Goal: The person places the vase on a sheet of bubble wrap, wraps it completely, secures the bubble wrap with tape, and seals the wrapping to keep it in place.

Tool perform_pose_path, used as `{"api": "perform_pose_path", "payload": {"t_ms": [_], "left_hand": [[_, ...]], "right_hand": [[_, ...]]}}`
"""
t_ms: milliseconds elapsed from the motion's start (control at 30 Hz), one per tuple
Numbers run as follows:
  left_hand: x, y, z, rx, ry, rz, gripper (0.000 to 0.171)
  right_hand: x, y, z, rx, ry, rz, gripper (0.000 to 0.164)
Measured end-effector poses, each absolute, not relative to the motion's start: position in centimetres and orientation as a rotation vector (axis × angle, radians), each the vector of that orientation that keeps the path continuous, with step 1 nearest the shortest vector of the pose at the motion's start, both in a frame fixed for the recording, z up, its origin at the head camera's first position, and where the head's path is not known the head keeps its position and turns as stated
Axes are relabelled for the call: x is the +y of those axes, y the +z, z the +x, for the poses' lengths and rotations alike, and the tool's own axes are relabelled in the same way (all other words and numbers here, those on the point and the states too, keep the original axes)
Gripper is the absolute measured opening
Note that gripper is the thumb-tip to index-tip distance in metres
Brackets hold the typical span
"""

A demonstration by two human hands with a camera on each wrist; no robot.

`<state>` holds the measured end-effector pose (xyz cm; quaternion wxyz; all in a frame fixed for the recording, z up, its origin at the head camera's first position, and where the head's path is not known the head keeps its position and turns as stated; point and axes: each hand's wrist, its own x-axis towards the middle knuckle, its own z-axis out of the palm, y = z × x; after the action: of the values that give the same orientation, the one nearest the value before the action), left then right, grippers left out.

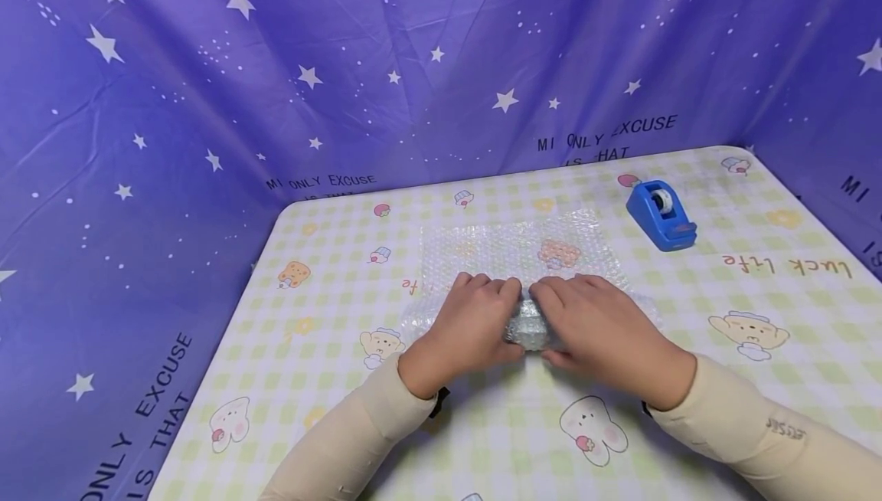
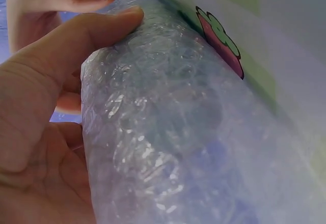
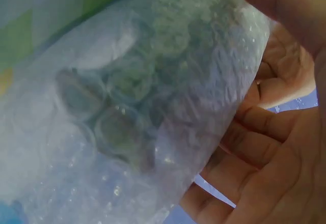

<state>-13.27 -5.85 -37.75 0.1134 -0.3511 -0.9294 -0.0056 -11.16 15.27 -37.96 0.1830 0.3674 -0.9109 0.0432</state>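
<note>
**Both hands on the bubble-wrap roll**

From the head view I see my left hand (image 1: 475,325) and right hand (image 1: 599,329) side by side at the middle of the counter (image 1: 331,309), a surface covered in a yellow-green checked cloth with cartoon animals. Between them sits a rolled bundle of clear bubble wrap (image 1: 527,325), and both hands are curled over it. The left wrist view shows the bundle (image 2: 168,132) close up, with the thumb lying across its top and the palm against its end; the fingers (image 2: 76,46) grip it. In the right wrist view the bundle (image 3: 132,112) holds something rounded and glassy inside, too blurred through the plastic to name, and the right fingers (image 3: 254,147) wrap under it.

The loose, flat part of the sheet (image 1: 517,248) spreads away from the hands on the counter. A blue plastic tape dispenser (image 1: 661,214) stands well apart at the far right. A purple star-printed curtain (image 1: 207,103) surrounds the counter.
</note>
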Motion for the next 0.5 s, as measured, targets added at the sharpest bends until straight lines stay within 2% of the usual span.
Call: {"api": "perform_pose_path", "payload": {"t_ms": [500], "left_hand": [[-5.98,-37.93,-13.33,-2.740,-0.050,-1.021,0.057]], "right_hand": [[14.47,-38.94,-11.09,-2.555,0.043,0.984,0.085]]}}
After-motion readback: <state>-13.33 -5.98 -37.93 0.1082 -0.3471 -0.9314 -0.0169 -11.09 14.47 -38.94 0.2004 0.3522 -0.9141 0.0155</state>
